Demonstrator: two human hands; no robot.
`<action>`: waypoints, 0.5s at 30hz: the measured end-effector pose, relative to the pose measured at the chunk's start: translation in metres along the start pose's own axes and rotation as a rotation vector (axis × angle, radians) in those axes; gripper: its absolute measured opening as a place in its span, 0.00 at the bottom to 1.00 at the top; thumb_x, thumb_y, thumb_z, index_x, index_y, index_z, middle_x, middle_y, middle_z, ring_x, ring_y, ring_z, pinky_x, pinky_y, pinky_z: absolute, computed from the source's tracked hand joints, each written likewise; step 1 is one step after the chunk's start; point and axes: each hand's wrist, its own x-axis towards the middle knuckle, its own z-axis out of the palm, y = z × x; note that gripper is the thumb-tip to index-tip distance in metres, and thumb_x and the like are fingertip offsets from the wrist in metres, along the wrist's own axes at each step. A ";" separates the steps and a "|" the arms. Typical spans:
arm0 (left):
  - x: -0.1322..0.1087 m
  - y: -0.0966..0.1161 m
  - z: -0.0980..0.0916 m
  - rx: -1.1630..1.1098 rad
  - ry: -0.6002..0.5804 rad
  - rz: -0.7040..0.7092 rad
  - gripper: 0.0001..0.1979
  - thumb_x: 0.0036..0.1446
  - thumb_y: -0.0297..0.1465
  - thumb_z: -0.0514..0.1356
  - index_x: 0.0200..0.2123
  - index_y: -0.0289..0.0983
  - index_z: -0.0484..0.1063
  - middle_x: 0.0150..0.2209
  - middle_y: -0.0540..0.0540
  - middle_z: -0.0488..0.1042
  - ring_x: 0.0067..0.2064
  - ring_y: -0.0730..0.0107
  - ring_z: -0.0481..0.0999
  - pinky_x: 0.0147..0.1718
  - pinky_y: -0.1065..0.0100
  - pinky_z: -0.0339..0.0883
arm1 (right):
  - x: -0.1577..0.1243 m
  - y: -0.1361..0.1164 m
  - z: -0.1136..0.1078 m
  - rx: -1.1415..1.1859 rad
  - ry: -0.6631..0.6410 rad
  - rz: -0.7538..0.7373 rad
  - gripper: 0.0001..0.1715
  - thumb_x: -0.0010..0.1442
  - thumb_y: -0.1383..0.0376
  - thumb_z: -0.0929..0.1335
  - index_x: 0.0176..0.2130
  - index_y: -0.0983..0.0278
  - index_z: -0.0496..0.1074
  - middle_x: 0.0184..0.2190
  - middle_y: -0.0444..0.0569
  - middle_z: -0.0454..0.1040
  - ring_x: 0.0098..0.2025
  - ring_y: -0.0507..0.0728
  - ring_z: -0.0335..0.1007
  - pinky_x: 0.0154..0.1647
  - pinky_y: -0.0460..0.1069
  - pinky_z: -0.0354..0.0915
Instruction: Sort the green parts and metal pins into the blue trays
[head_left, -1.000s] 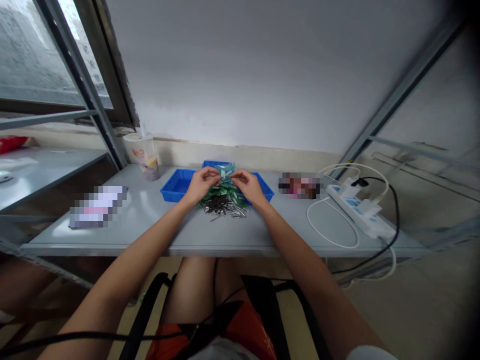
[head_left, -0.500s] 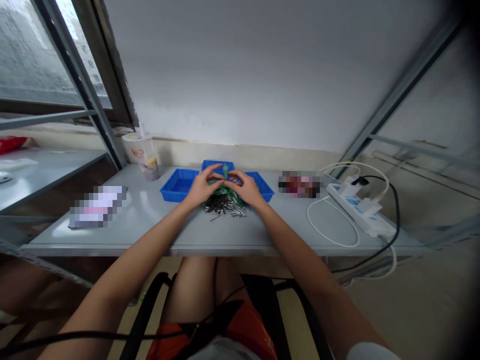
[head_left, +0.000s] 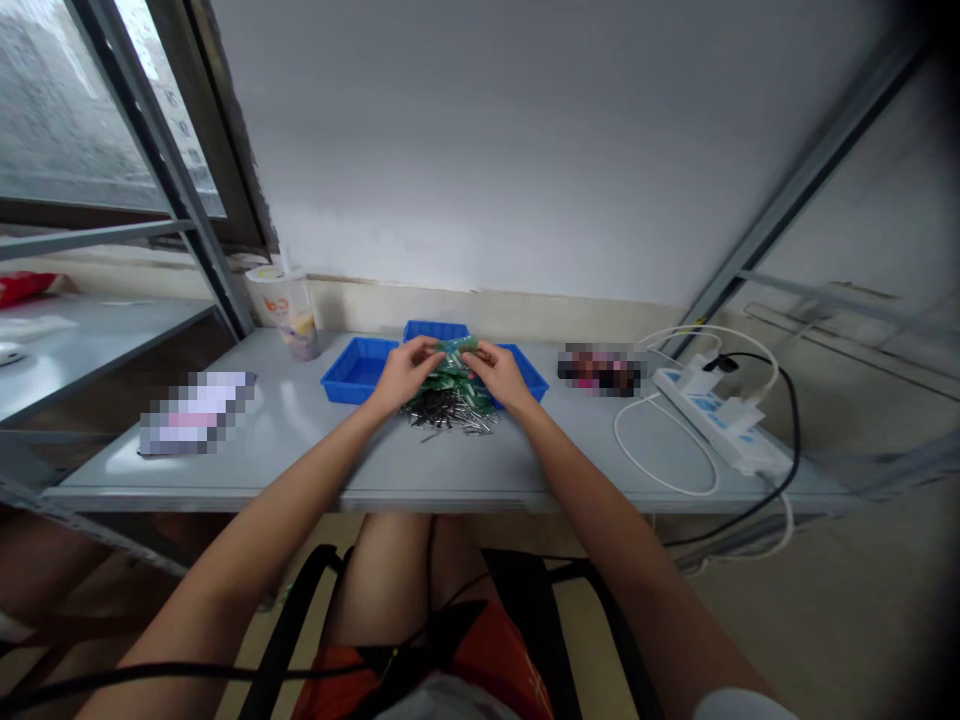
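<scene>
Between my hands, a small see-through green packet (head_left: 456,347) is stretched out above the pile. My left hand (head_left: 407,373) pinches its left end, and my right hand (head_left: 500,375) pinches its right end. Beneath them lie more green packets (head_left: 453,381), partly hidden by my fingers. In front of those is a loose heap of thin metal pieces (head_left: 448,411), like pins or small rods, too small to name surely. Blue trays surround the heap: a left tray (head_left: 360,368), a back tray (head_left: 435,329) and a right tray (head_left: 529,373), the last partly covered by my right hand.
A plastic drink cup (head_left: 289,310) with a straw stands at the back left. A blurred phone-like thing (head_left: 196,413) lies at the left, another blurred object (head_left: 600,370) at the right. A white power strip (head_left: 712,420) with plugs and cables sits on the grey table (head_left: 285,470).
The green packet was upright and narrow between my fingertips; now it is spread sideways between both hands. My fingers have lowered and closed onto its ends.
</scene>
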 end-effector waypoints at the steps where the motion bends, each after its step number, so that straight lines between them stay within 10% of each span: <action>1: 0.000 0.000 0.000 0.005 0.017 -0.007 0.12 0.53 0.35 0.60 0.39 0.34 0.71 0.29 0.47 0.74 0.31 0.69 0.73 0.33 0.67 0.69 | 0.000 0.000 0.000 0.025 -0.004 -0.005 0.11 0.55 0.57 0.66 0.32 0.63 0.69 0.26 0.42 0.68 0.27 0.51 0.64 0.29 0.47 0.63; 8: 0.000 0.003 -0.003 0.120 -0.012 0.009 0.13 0.55 0.35 0.59 0.42 0.35 0.72 0.33 0.47 0.75 0.34 0.68 0.74 0.36 0.67 0.68 | 0.002 0.009 0.001 0.005 0.026 -0.017 0.12 0.56 0.56 0.66 0.34 0.62 0.71 0.28 0.43 0.70 0.30 0.52 0.66 0.32 0.48 0.66; 15: -0.002 -0.005 -0.007 0.426 -0.321 0.171 0.14 0.57 0.39 0.56 0.42 0.38 0.74 0.40 0.43 0.76 0.43 0.60 0.73 0.45 0.59 0.65 | 0.008 0.014 -0.032 -0.488 0.427 -0.100 0.14 0.59 0.60 0.62 0.38 0.64 0.73 0.37 0.51 0.75 0.38 0.57 0.69 0.43 0.52 0.64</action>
